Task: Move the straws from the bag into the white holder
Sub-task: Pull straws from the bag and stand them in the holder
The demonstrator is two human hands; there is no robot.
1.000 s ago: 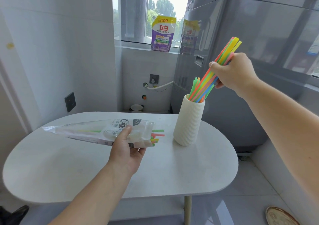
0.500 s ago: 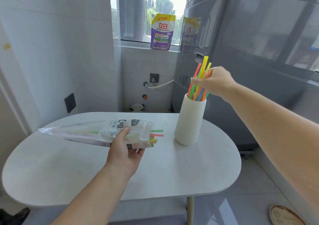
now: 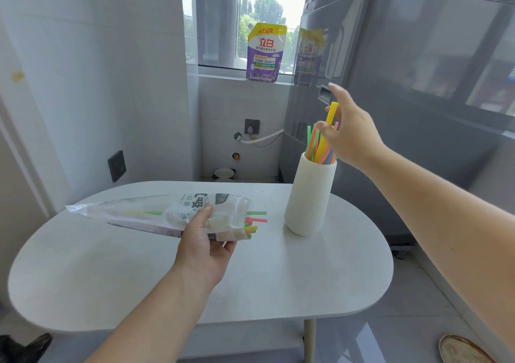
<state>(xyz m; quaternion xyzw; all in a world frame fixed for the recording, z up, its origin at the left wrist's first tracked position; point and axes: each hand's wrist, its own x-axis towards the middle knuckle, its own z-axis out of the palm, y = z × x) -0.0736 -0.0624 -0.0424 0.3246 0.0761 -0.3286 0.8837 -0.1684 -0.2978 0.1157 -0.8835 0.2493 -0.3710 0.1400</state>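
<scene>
Done: a bundle of straws (image 3: 320,146) stands in the white holder (image 3: 310,198) on the table (image 3: 111,279)
Left: remaining straws (image 3: 255,221) poke from the mouth of the bag (image 3: 145,213); I judge at least one more transfer is needed
My right hand (image 3: 352,137): fingers spread beside the straw tops, gripping nothing
My left hand (image 3: 203,241): grips the bag, level above the table
Change: my right hand, closed on the bundle half a second ago, has let go; bag unmoved

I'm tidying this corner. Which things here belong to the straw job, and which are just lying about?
Job: bag, held by left hand; remaining straws poking from it; white holder; placed straws inside; right hand by them.
Lying about: detergent pouch on the sill; bowl and plate on the floor.
</scene>
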